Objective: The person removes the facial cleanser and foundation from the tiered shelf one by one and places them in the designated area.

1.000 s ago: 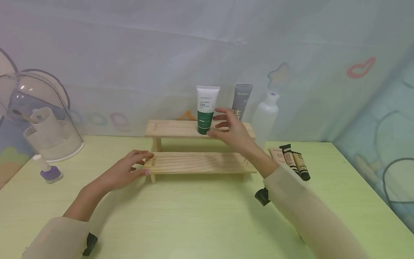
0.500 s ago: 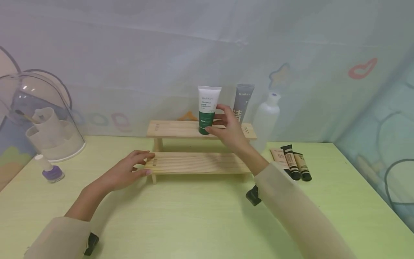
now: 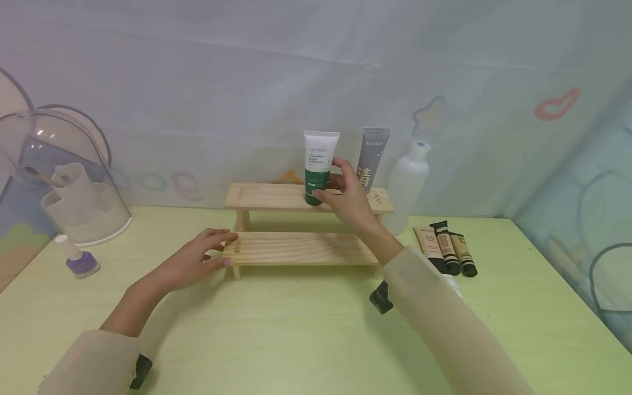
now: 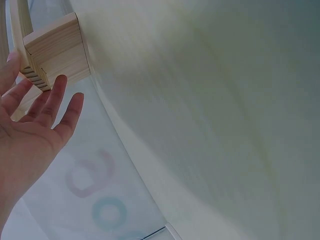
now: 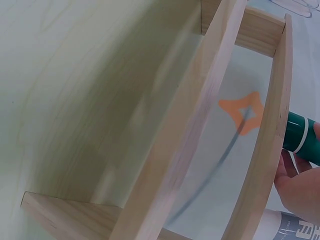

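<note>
A two-step wooden shelf [image 3: 301,248] stands on the table. On its upper step, a white and green squeeze tube [image 3: 320,162] stands upright on its cap. My right hand [image 3: 351,202] grips this tube low down, thumb on its front and fingers behind. In the right wrist view, the tube's green cap [image 5: 297,132] sits at the upper board's edge. My left hand [image 3: 190,260] holds the left end of the lower step, thumb at the front corner and fingertips at the back one. The left wrist view shows the thumb and fingers [image 4: 55,102] around that end.
A grey tube [image 3: 373,151] stands on the upper step's right. Behind the shelf's right end is a white bottle [image 3: 407,178]. Several small tubes [image 3: 446,249] lie further right. At left are a purple nail polish bottle [image 3: 82,263] and a clear domed organizer [image 3: 89,216].
My right hand's thumb and fingers have come onto the tube, where before they stood just apart from it. The left hand keeps its place on the shelf. The view has shifted slightly.
</note>
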The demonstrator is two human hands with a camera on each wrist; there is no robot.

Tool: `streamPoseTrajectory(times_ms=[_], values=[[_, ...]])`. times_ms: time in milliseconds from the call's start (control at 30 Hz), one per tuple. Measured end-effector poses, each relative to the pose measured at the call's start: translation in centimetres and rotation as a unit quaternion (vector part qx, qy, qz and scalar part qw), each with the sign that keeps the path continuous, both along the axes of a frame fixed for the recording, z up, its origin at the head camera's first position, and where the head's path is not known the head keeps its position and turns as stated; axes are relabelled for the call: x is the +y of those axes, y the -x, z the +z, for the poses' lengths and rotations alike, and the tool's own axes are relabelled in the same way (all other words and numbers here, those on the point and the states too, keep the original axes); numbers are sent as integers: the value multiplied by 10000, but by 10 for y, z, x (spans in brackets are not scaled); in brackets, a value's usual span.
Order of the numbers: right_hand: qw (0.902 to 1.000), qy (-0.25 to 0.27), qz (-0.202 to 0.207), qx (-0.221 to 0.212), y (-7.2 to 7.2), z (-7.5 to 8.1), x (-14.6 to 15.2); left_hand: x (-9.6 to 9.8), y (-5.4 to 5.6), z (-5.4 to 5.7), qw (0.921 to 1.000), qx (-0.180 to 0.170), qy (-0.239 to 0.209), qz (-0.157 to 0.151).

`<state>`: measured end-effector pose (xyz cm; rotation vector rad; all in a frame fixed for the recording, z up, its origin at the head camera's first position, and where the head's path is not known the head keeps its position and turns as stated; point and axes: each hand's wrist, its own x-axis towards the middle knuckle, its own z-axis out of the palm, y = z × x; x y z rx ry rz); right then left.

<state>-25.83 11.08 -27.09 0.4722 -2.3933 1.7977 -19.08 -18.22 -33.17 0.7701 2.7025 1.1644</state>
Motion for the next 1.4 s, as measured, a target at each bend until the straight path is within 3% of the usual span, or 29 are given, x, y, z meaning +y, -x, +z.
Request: streamPoseTrajectory(times_ms=[333, 1400], values=[[9998, -173, -100, 58, -3, 1, 0, 2, 0, 1, 10000, -5, -19, -11], [9985, -470, 268, -56, -21, 9, 18, 1, 1, -2, 10000, -2, 31, -25]])
